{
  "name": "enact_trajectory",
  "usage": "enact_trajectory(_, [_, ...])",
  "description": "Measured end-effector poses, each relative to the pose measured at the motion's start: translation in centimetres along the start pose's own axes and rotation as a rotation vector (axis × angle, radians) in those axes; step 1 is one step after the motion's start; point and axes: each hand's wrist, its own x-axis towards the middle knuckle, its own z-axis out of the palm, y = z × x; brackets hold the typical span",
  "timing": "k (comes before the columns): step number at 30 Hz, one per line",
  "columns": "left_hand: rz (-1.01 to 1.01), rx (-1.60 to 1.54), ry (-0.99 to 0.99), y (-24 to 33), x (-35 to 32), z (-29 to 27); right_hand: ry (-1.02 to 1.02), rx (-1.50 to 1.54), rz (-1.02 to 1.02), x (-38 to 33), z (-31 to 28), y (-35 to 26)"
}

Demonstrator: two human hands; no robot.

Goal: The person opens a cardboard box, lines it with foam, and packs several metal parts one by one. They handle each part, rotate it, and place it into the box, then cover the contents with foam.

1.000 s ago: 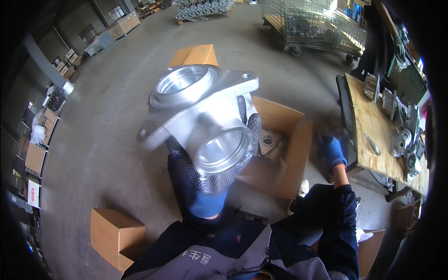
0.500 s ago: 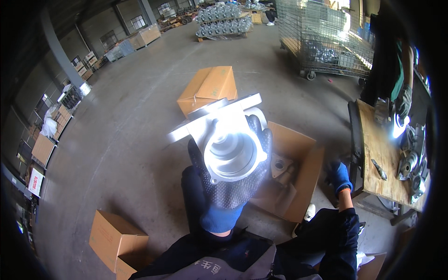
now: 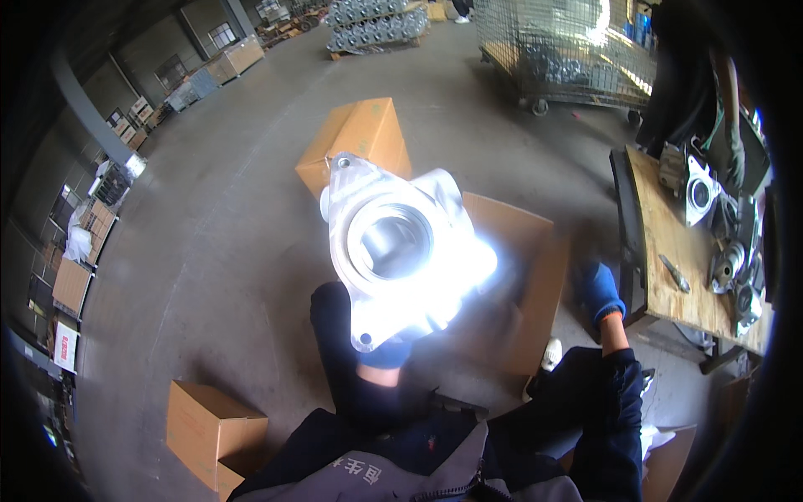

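Note:
A silvery metal housing casting (image 3: 376,297) is held up in front of me, its flange with two bolt holes and a round bore facing me. My left hand (image 3: 386,355), in a blue-cuffed glove, supports it from beneath and behind. Most of those fingers are hidden by the casting, and glare washes out its right side. Over by the workbench's near edge is my right hand (image 3: 600,293), in a blue glove. Its fingers are dark and blurred, so their pose is unclear. An open cardboard box (image 3: 542,314) stands between my hands, behind the casting.
A wooden-topped workbench (image 3: 661,226) at right carries a dark hand tool (image 3: 674,274) and several metal castings (image 3: 699,192). A co-worker's gloved hand (image 3: 735,163) is beside them. Closed carton (image 3: 360,138) ahead, another box (image 3: 213,422) lower left. Wheeled mesh cage (image 3: 560,63) behind.
My left hand has turned the casting, so a flanged face now shows instead of the deep round opening. The view has shifted slightly. On the bench, the co-worker's hand is now apart from the flanged casting.

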Motion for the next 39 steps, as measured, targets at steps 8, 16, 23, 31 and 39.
enact_trajectory(8, [-0.025,0.200,0.032,-0.5,2.1,-3.9,-0.020,0.134,-0.043,-0.1,-0.1,-1.6])
enact_trajectory(16, [-0.113,0.488,-0.070,-0.3,8.0,-9.6,-0.160,0.324,0.268,-1.4,-1.4,-4.0])
enact_trajectory(23, [-0.167,1.193,-0.202,-2.4,13.0,-12.0,-0.162,0.142,0.056,-2.3,-1.6,-4.3])
enact_trajectory(31, [-1.036,1.716,0.149,-7.5,17.1,-19.6,-0.128,0.177,0.028,-3.8,-2.8,-4.7])
enact_trajectory(39, [-1.446,1.381,0.258,-10.4,19.9,-24.1,-0.131,0.270,-0.020,-3.5,-3.2,-4.3])
